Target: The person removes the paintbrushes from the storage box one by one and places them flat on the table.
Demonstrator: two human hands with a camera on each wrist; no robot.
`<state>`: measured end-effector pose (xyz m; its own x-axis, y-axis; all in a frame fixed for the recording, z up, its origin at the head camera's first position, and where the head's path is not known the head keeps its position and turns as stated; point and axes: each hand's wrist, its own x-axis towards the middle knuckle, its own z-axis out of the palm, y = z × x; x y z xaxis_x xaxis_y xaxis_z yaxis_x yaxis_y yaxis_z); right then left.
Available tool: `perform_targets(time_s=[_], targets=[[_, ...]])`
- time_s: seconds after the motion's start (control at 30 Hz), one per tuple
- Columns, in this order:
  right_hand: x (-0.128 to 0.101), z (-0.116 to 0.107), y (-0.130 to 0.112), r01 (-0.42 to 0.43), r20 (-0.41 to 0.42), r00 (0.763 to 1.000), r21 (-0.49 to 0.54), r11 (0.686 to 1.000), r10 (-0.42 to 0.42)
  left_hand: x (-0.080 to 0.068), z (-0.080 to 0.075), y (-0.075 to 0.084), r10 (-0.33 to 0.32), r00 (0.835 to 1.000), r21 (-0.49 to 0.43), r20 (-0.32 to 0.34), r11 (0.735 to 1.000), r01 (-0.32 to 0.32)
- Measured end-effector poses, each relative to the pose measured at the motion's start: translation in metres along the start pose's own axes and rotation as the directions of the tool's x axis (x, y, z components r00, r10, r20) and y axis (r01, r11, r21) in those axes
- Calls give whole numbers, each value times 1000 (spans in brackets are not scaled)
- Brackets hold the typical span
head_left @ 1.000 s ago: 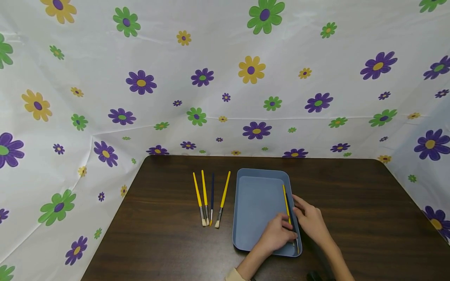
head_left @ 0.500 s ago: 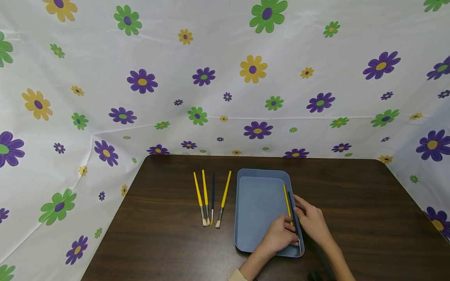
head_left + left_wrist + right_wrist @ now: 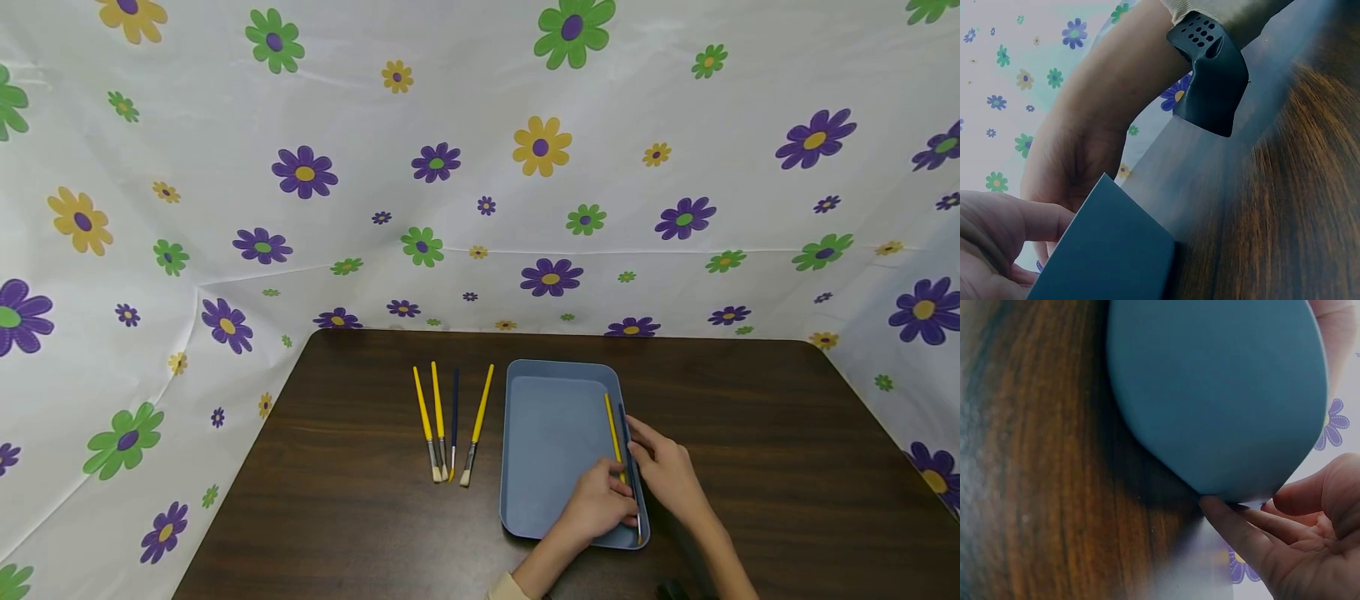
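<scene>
A blue-grey tray (image 3: 504,433) stands on the table. In it, along its right side, lie a yellow paintbrush (image 3: 611,425) and a dark-handled paintbrush (image 3: 623,421), the dark one close against the wall. My left hand (image 3: 596,504) reaches over the tray's near end and pinches the lower part of the dark paintbrush; its fingertips are partly hidden. My right hand (image 3: 667,475) holds the tray's right rim. In the right wrist view the right hand's fingers (image 3: 1241,534) meet the tray wall (image 3: 1222,394). The left wrist view shows the tray's corner (image 3: 1110,237) beside the left hand (image 3: 997,250).
Left of the tray lie several paintbrushes, bristles toward me: yellow-handled ones, such as the yellow paintbrush (image 3: 482,408) nearest the tray, and a blue-handled brush (image 3: 454,417). Behind the dark wooden table (image 3: 360,517) hangs a flowered sheet (image 3: 480,225).
The dark paintbrush in the tray has shifted slightly right, against the tray wall, with my left hand moving along with it. The right hand stays at the rim.
</scene>
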<state>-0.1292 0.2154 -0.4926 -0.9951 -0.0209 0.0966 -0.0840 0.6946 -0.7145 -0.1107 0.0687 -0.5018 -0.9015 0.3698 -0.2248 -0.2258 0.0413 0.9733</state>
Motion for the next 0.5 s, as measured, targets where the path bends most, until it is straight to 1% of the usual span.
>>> perform_targets(time_s=[0.1,0.3,0.4,0.5], targets=[[0,0,1,0,4,1000,1,1000,0,0,0,0,1,1000,-13,-7,1000,-1],[-1,-1,1,-8,12,1000,16,1000,8,0,0,0,-4,1000,-48,3,999,4],[-1,-2,0,-23,18,1000,27,999,22,0,0,-1,-1,1000,-43,2,999,1],[0,-1,0,-35,20,999,34,999,34,0,1,-1,14,1000,-19,-1,1000,-14]])
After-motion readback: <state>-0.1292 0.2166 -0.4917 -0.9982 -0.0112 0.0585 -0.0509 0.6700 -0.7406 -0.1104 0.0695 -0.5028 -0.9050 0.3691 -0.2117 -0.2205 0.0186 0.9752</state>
